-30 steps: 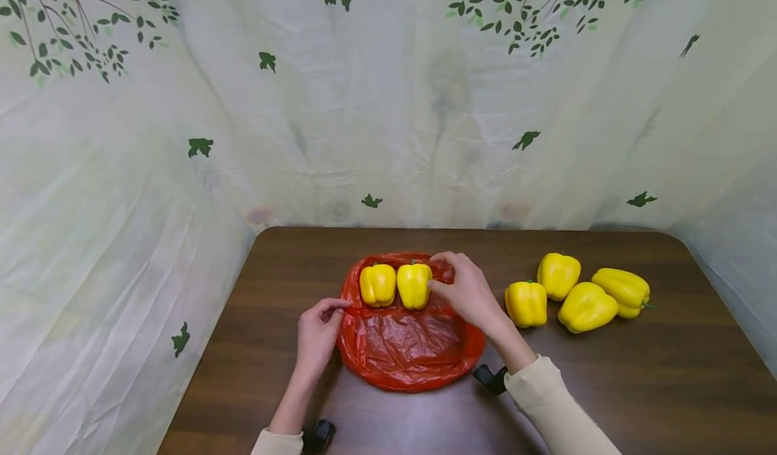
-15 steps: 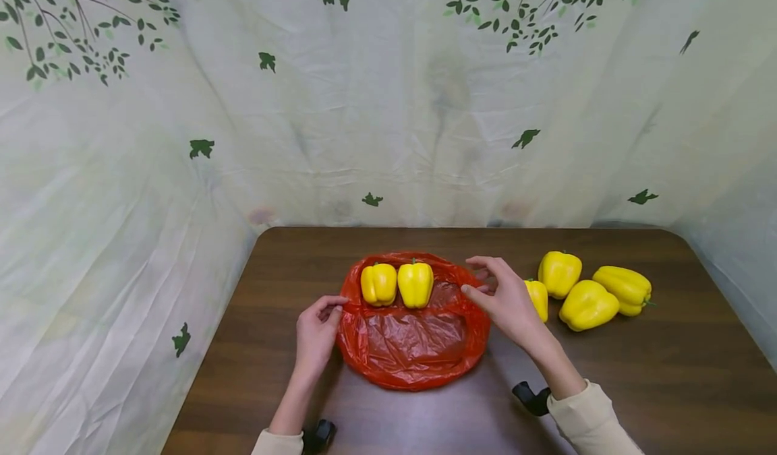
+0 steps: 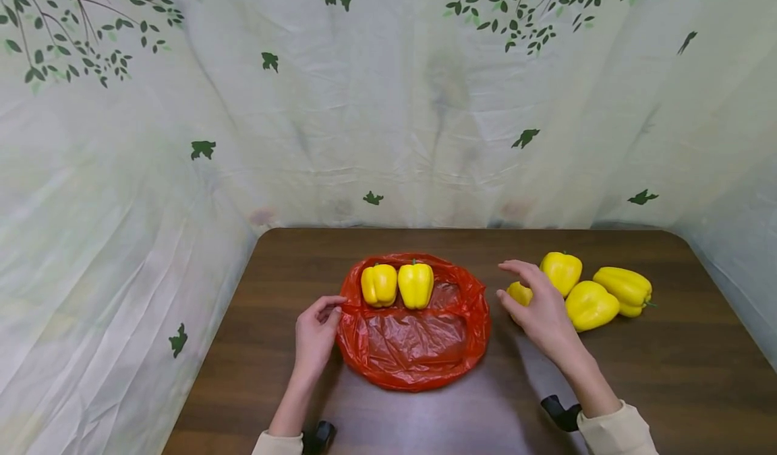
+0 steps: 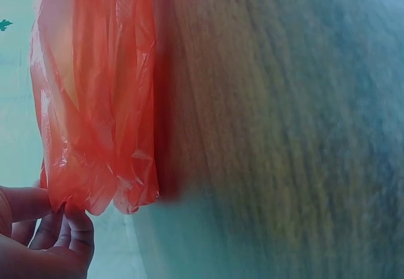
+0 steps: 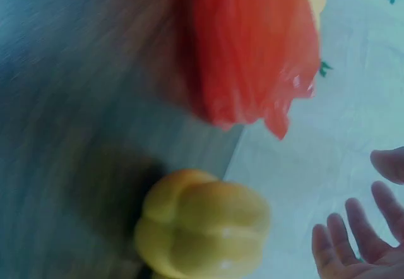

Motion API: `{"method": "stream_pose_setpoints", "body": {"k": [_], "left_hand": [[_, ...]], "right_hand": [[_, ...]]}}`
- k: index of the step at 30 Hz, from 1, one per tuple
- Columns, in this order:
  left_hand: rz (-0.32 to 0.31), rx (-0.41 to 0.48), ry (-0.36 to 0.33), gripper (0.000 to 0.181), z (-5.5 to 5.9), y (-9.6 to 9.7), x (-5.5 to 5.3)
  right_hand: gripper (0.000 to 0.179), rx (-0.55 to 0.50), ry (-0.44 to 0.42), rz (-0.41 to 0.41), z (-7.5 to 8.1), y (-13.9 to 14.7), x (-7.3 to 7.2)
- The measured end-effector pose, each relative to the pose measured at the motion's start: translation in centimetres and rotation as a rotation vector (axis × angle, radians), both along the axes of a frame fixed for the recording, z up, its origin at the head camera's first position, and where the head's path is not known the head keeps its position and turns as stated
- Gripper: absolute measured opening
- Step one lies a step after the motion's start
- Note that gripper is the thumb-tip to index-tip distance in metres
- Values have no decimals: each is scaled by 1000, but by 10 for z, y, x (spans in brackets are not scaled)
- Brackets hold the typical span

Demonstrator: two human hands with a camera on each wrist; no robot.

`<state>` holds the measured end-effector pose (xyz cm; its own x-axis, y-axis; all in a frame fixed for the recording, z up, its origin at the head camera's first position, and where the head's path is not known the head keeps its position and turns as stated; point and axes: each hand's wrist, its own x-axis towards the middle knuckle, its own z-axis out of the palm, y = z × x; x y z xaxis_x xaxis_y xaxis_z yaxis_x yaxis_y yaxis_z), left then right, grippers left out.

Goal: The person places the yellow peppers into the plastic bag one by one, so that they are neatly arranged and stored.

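Note:
A red plastic bag lies spread in a round shape on the table, its rim rolled outward. Two yellow bell peppers stand side by side at its far part. My left hand pinches the bag's left rim between thumb and fingers, which the left wrist view shows close up. Over the nearest loose bell pepper, partly covering it, hovers my right hand with fingers spread and nothing between them. In the right wrist view that yellow pepper sits below the bag, apart from the fingers.
Three more yellow bell peppers are grouped on the right of the brown table. Behind it hangs a pale cloth printed with green leaves. Dark wrist cameras project from both wrists.
My right hand has moved right, from beside the right pepper in the bag to the loose peppers. The left hand keeps its pinch on the bag's rim.

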<state>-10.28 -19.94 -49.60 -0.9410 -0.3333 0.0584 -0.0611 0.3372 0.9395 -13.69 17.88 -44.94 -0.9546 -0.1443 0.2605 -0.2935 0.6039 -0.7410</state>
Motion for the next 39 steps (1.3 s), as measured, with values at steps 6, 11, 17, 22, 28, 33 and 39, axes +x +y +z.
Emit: {"method": "stream_pose_setpoints", "body": {"k": [6,11,17,22,28,33,39], "left_hand": [[-1,-6,21,19,0,0,1],[1,-8,24,19,0,-1,0],[-7,-21,25,18,0,0,-1],[-8,-26,23,18,0,0,-3],[-12,-27,25,17,1,1,-1],[-15,-15,41,17,0,1,0],[-2,-18,26,18,-1,0,0]], "right_hand": [[45,35,13,-43,-9,12,1],[46,51,-22,-61,-15,21,2],[48,25,-94,-73,-23,32,2],[56,32,-148,-87,-26,38,0],[58,50,-182,-93,-32,39,-1],[64,57,-255,-92,-34,41,-3],[75,83,-321,-69,-35,42,-6]]}}
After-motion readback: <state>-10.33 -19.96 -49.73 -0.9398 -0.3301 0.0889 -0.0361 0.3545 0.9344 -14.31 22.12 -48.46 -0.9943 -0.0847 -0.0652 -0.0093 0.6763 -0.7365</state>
